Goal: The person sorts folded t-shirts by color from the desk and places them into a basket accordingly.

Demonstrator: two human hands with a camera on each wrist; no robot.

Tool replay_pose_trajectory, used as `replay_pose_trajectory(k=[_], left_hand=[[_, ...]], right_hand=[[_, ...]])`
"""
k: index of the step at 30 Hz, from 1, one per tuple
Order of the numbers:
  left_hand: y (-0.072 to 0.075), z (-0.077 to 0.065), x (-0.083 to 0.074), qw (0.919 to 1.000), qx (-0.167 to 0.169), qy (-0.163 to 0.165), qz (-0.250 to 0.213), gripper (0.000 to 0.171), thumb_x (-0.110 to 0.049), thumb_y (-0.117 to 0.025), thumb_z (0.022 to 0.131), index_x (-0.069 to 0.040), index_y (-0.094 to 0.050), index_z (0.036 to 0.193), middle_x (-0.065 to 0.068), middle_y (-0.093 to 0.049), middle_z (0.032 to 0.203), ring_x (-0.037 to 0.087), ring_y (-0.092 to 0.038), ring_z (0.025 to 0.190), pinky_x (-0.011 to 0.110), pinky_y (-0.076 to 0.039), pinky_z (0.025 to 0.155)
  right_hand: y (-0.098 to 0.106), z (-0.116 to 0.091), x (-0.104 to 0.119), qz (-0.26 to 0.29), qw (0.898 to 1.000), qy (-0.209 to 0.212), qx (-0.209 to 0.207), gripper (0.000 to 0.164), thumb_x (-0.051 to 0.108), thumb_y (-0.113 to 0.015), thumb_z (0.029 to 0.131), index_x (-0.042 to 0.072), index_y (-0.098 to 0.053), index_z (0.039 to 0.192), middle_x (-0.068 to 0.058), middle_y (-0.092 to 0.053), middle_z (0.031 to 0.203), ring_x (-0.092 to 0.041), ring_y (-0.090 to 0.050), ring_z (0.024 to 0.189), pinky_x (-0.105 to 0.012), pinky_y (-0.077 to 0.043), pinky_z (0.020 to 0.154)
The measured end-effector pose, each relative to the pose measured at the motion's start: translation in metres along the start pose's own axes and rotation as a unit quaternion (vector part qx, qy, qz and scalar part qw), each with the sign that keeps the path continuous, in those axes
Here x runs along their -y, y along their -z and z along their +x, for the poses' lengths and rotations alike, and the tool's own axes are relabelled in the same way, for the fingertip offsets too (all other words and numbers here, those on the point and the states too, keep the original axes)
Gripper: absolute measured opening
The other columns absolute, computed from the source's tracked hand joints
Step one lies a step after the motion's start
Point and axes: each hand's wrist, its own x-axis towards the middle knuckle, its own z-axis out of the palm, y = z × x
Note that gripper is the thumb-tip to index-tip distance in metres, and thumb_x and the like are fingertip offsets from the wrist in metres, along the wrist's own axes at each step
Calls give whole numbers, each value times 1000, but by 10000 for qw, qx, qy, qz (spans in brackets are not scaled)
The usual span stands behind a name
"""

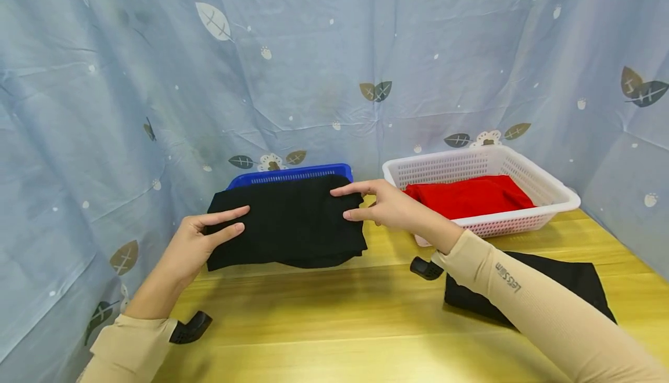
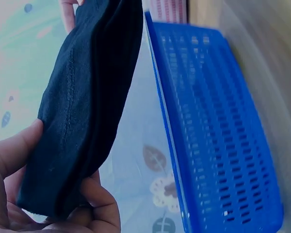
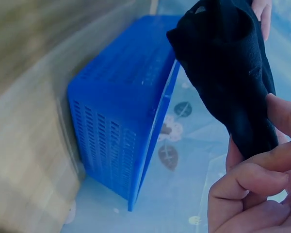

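A folded black cloth (image 1: 292, 226) is held up off the table by its two ends, in front of the blue basket (image 1: 300, 172) in the head view. My left hand (image 1: 195, 244) grips the left end, thumb on one face and fingers curled behind. At the right end, my right hand (image 1: 384, 200) pinches the cloth between thumb and fingers. In the left wrist view, stacked layers of the black cloth (image 2: 87, 97) show beside the basket (image 2: 223, 136). The right wrist view shows the cloth (image 3: 228, 73) near the basket's rim. The basket's inside is hidden.
On the right stands a white basket (image 1: 549, 209) with a red cloth (image 1: 470, 196) inside. Nearer, another folded black cloth (image 1: 564, 278) lies on the wooden table (image 1: 324, 319), partly behind my right forearm. A patterned curtain (image 1: 313, 69) hangs behind and at both sides.
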Motion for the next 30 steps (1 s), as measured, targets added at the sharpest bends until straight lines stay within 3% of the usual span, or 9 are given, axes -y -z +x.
replay_pose_trajectory(k=[3, 4, 5, 12, 15, 20, 23, 26, 30], left_hand=[[6, 14, 1, 9998, -34, 46, 179, 52, -36, -72, 105, -15, -63, 152, 4, -49, 168, 32, -37, 158, 51, -41, 123], [8, 19, 2, 9998, -38, 62, 186, 52, -36, -71, 105, -14, -63, 152, 6, -48, 169, 32, -37, 158, 51, -41, 124], [10, 24, 3, 9998, -28, 71, 172, 53, -36, -72, 105, -14, -62, 152, 8, -46, 170, 32, -28, 164, 56, -37, 126], [22, 63, 9, 9996, -135, 133, 187, 53, -30, -72, 106, -10, -60, 153, 15, -38, 173, 38, -21, 166, 66, -27, 129], [25, 77, 16, 9990, -243, 285, 228, 52, -26, -71, 106, -9, -60, 154, 15, -36, 174, 38, -19, 167, 65, -27, 130], [28, 92, 31, 9968, -385, 567, 417, 49, -22, -70, 107, -11, -60, 154, 15, -33, 175, 41, -20, 166, 65, -29, 129], [28, 98, 39, 9955, -427, 664, 520, 49, -22, -69, 107, -12, -61, 153, 15, -31, 176, 43, -19, 166, 67, -27, 129], [25, 104, 43, 9946, -446, 738, 586, 48, -22, -70, 106, -13, -62, 153, 16, -31, 176, 43, -18, 166, 68, -26, 129], [22, 108, 45, 9920, -456, 911, 746, 46, -21, -69, 106, -14, -64, 151, 17, -32, 175, 43, -18, 166, 68, -26, 129]], right_hand=[[1, 16, -2, 80, 10000, -47, 1, 49, 26, -78, 100, 36, -67, 147, -3, -52, 158, -28, -50, 96, -27, -41, 55], [1, 22, -2, 112, 9999, -52, 1, 49, 25, -78, 100, 35, -67, 147, -4, -51, 158, -29, -50, 92, -28, -40, 56], [2, 28, -3, 143, 9999, -58, 0, 49, 25, -78, 101, 35, -67, 147, -4, -51, 158, -28, -49, 89, -28, -39, 56], [3, 67, -4, -47, 9995, -67, -300, 48, 21, -77, 101, 31, -67, 148, -10, -51, 152, -16, -39, 64, -27, -40, 59], [-2, 84, -6, -90, 9991, -129, -395, 48, 19, -77, 101, 30, -67, 148, -12, -56, 137, -15, -36, 55, -27, -41, 59], [-14, 106, -9, -131, 9982, -356, -460, 49, 15, -77, 100, 27, -68, 147, -13, -59, 110, -15, -45, 59, -27, -44, 61], [-20, 114, -10, -337, 9968, -520, -504, 49, 15, -77, 100, 27, -68, 147, -13, -65, 133, -17, -56, 69, -26, -49, 66], [-23, 120, -9, -485, 9948, -669, -596, 48, 13, -76, 100, 26, -69, 146, -11, -59, 154, -17, -64, 78, -27, -52, 70], [-29, 127, -9, -733, 9912, -847, -709, 47, 12, -77, 99, 24, -71, 144, -12, -63, 150, -18, -65, 79, -27, -53, 72]])
